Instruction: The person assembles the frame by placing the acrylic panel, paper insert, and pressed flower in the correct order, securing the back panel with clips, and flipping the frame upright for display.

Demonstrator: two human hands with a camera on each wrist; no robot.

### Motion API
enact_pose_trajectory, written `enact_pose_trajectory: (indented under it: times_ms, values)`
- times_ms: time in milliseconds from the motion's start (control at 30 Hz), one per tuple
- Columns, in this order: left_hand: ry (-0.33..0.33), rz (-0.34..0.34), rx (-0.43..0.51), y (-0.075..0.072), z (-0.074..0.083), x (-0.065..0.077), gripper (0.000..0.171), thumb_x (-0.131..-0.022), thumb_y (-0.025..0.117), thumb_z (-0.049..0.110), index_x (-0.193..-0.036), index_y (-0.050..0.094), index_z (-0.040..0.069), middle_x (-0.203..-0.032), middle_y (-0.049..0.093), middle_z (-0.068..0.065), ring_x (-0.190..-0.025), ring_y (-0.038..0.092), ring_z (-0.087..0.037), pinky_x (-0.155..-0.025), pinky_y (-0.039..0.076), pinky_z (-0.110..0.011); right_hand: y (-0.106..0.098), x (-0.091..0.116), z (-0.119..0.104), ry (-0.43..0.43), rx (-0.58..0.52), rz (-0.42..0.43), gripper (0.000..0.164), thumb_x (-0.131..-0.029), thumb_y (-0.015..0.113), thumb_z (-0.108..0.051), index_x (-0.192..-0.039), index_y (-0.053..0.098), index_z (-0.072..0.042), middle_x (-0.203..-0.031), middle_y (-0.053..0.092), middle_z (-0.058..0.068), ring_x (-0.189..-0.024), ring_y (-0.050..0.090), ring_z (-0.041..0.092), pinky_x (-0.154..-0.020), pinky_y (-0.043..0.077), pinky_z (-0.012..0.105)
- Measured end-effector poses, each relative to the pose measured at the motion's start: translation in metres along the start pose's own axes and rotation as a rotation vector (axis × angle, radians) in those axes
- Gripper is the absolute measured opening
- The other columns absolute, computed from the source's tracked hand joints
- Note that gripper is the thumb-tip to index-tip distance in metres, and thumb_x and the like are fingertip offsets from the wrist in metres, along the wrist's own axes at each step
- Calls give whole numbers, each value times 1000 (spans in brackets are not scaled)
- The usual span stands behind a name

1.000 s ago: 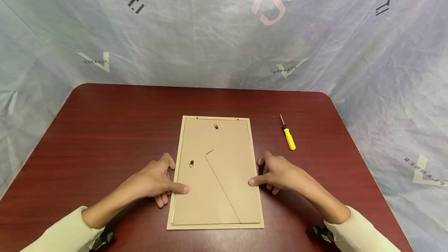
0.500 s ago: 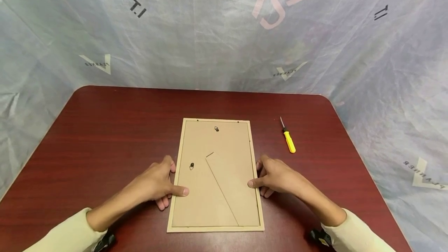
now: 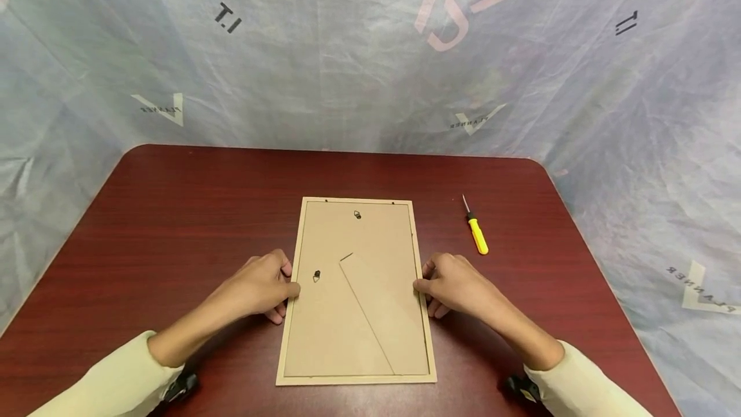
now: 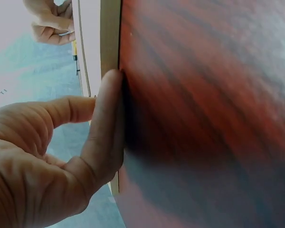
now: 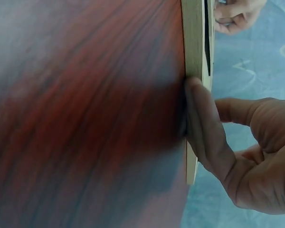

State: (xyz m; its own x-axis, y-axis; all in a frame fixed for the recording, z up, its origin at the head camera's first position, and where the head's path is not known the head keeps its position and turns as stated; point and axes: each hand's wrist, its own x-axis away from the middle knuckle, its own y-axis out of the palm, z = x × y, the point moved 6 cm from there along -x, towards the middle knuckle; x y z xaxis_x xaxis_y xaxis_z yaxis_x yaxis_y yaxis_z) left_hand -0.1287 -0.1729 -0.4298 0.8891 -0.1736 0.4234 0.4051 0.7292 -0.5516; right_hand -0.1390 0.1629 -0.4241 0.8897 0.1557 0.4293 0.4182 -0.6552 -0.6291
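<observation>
Head view: a big gray sheet (image 3: 370, 69) with letters on it hangs behind a dark red bench (image 3: 202, 211). The bench looks shiny, so things might slide if they got pushed.

On it, near the person, lies a picture frame (image 3: 341, 304), flat, with its back up. I can't see its front. If there's glass under there, a bump or a drop could crack it.

The left hand (image 3: 257, 286) pinches one long side, thumb on top, fingers along the outer edge. The right hand (image 3: 460, 285) pinches the other long side the same way. Both thumbs sit only on the thin rim, so if one side came up sooner, the frame could tip and slip loose. Fingers could get squished under it, too.

Beyond the right hand, a yellow screwdriver (image 3: 477, 231) lies by itself, pointy tip facing away from the person. A wide swing could knock it and make it roll.

Two little hanging rings (image 3: 357, 215) sit on the frame's back and could catch a finger. The dark tabs (image 3: 393, 203) at the far end are too tiny to judge; if they're loose, the back might fall out.
</observation>
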Motion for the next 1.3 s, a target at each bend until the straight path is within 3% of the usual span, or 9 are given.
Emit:
enact_pose_trajectory:
  times_ms: [167,400,500,633,800,933,1067,1300]
  values:
    - [23,36,-31,2,5,1,27,-90,72,4,-112,57,-3,-65,71,-12,-47,71,-15,-51,64,-34,1,-2,-3,-53,77,26,10,-98,77,-8,-93,68,-6,-65,73,7,-53,72,16,-54,62,31]
    - [34,48,-91,-6,20,-5,31,-94,74,9,-116,56,-5,-74,74,-11,-50,73,-16,-52,63,-34,-8,-7,-9,-127,178,58,11,-100,74,-11,-93,66,-8,-62,71,4,-53,70,15,-54,57,29]
    - [49,35,-119,-17,32,-17,31,-97,74,11,-116,56,-5,-76,76,-13,-53,76,-17,-57,65,-34,-22,-16,-15,-148,205,82,11,-101,74,-13,-97,67,-6,-64,73,4,-55,72,16,-55,58,30]
    - [58,12,-129,-29,45,-44,28,-98,73,12,-114,56,-4,-82,76,-16,-56,79,-19,-66,68,-33,-43,-39,-23,-166,236,99,14,-103,73,-16,-102,72,-3,-66,75,5,-56,75,17,-56,60,29]
    - [46,-6,-106,-39,49,-80,16,-99,72,11,-92,61,0,-85,73,-15,-57,79,-18,-64,69,-33,-58,-73,-29,-168,217,65,18,-105,70,-16,-103,75,1,-69,78,10,-57,78,17,-60,67,34]
    - [27,-30,-83,-41,46,-102,23,-100,71,9,-79,62,3,-82,72,-13,-56,79,-17,-62,68,-33,-61,-93,-28,-145,165,31,19,-104,70,-14,-100,76,3,-72,79,13,-58,79,18,-63,70,39]
    - [6,-56,-76,-40,43,-110,22,-101,70,9,-81,64,2,-85,73,-13,-57,79,-16,-63,68,-32,-59,-103,-24,-106,135,-6,19,-104,72,-15,-97,76,2,-73,78,13,-58,79,18,-63,70,38]
    - [-5,-71,-54,-40,42,-112,18,-101,70,8,-85,65,0,-90,73,-15,-58,78,-15,-63,68,-32,-57,-107,-19,-97,94,-15,18,-104,74,-15,-96,77,1,-74,80,14,-59,80,19,-62,69,37]
